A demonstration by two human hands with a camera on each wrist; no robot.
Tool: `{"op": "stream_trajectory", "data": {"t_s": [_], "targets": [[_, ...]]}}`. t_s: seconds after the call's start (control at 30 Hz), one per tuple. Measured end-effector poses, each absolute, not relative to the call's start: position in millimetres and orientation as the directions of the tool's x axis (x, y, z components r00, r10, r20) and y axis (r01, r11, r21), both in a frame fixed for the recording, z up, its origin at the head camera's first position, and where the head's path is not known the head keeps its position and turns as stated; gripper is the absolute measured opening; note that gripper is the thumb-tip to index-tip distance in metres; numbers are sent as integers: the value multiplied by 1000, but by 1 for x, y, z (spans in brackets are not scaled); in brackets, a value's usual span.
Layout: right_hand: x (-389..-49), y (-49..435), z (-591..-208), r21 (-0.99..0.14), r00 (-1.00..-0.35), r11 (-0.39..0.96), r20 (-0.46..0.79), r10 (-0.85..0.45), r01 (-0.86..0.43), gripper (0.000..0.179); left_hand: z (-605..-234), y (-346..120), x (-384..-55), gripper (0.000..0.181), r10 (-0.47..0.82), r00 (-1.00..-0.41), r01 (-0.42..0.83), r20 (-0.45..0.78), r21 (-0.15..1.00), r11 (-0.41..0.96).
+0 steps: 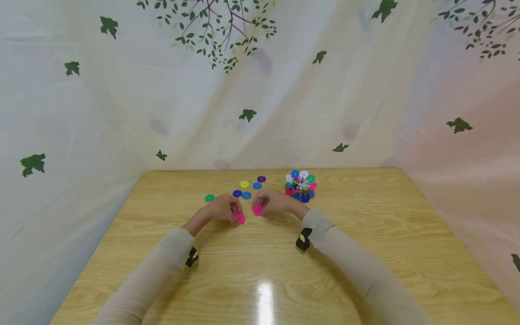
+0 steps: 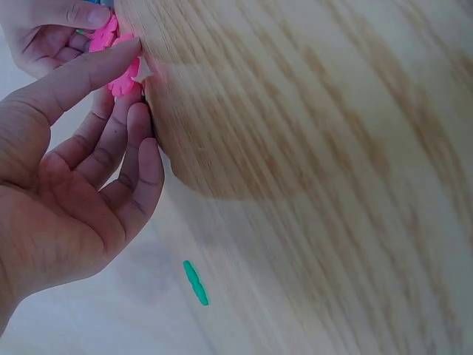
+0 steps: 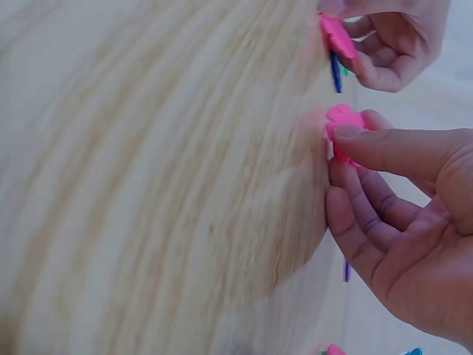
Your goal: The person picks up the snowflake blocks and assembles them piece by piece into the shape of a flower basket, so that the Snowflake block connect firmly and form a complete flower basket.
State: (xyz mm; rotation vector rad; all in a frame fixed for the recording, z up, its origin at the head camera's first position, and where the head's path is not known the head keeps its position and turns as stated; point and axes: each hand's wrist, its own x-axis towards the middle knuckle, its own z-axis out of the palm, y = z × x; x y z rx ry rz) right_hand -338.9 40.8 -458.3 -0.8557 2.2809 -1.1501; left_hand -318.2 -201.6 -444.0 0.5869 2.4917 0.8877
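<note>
Wooden tabletop (image 1: 227,266) — left hand (image 1: 223,208), pink disc (image 1: 241,219) in fingertip pinch — right hand (image 1: 274,201), second pink disc (image 1: 257,211) likewise

This looks to me like a screened-off recording corner; what building it's in, I can't tell. Beyond the hands (image 1: 222,209) hangs a creased cloth (image 1: 284,104) printed with branches (image 1: 232,18) and green leaf shapes (image 1: 248,114), closing in both sides. Beneath them is a wood-grain bench (image 1: 227,275); black gadgets (image 1: 303,240) sit by the wrists.

The pink pieces (image 1: 241,219) look plastic, the tabletop (image 1: 239,266) glossy wood, the backdrop (image 1: 284,90) cloth.
</note>
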Motion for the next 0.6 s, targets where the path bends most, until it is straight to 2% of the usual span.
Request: {"op": "stream_trajectory", "data": {"t_s": [0.1, 0.27, 0.43, 0.6], "targets": [[-340, 45, -460, -848, -715, 448, -125, -688, -283, 24, -444, -200, -319, 25, 526, -816, 255, -242, 666, 701], [-342, 53, -463, -883, -764, 430, -142, -630, -190, 24, -446, -200, -322, 19, 551, -805, 251, -221, 715, 653], [-343, 60, -459, -911, -828, 390, -110, -550, -138, 24, -443, -197, -326, 26, 529, -822, 143, -210, 823, 549], [-345, 62, -447, -953, -874, 279, -37, -484, -114, 20, -436, -190, -331, 29, 494, -852, 60, -172, 906, 419]]}}
